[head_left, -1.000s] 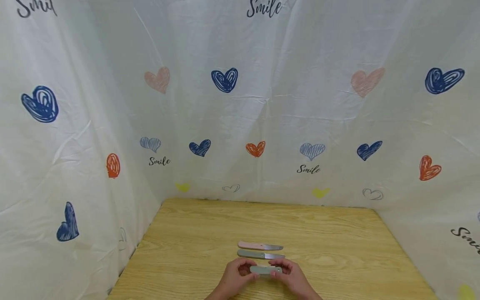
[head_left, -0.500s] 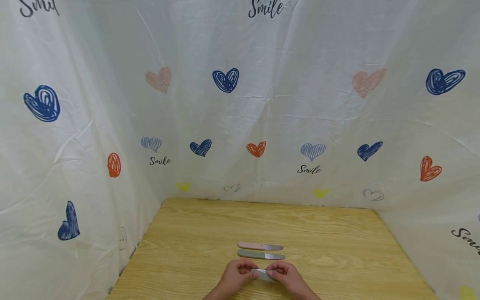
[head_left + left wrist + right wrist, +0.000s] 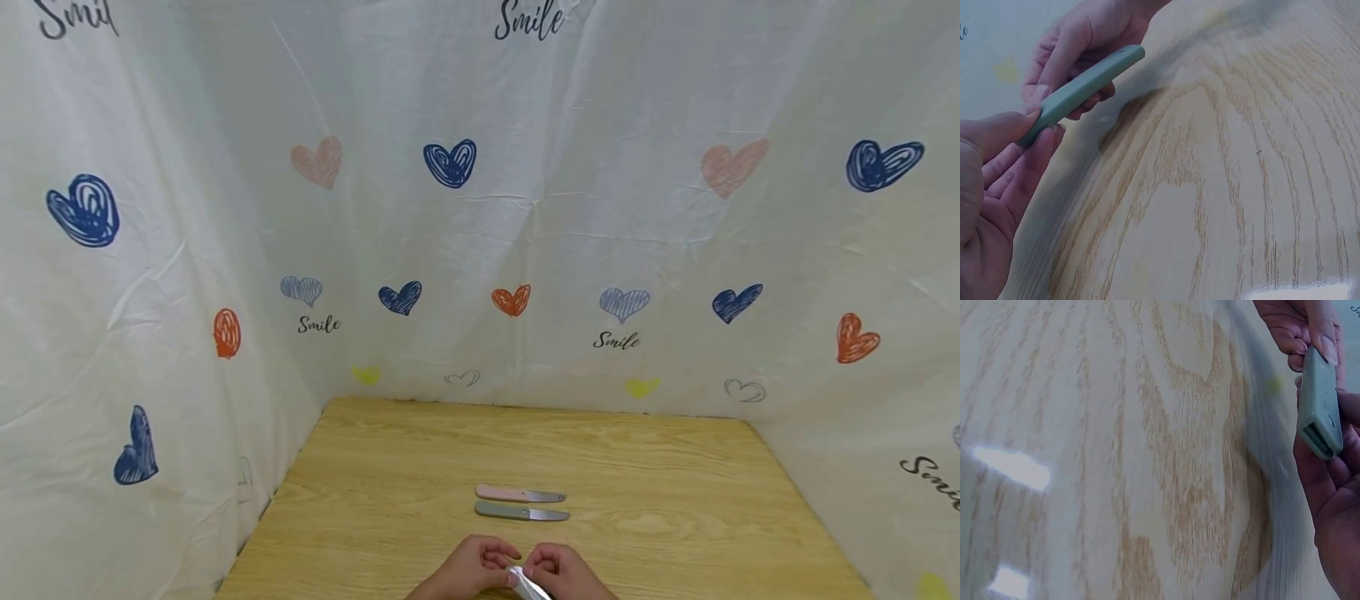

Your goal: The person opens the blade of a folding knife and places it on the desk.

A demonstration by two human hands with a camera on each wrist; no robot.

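Note:
Both hands hold a folded pocket knife with a pale green handle over the near part of the table. My left hand pinches one end between thumb and fingers. Along the handle, the thumb and fingers of my right hand pinch it too. No blade sticks out in either wrist view. The right wrist view shows a dark slot in the near end of the knife. Beyond the hands lie two open knives side by side, one with a pink handle, one with a green handle, their blades pointing right.
The wood-grain table is enclosed at the back and both sides by a white curtain printed with hearts and "Smile". Light glints off the table surface in the right wrist view.
The hands have drawn slightly nearer the body with the knife. It has turned from lying level across the view to slanting, its right end now toward the person. The two knives stay put.

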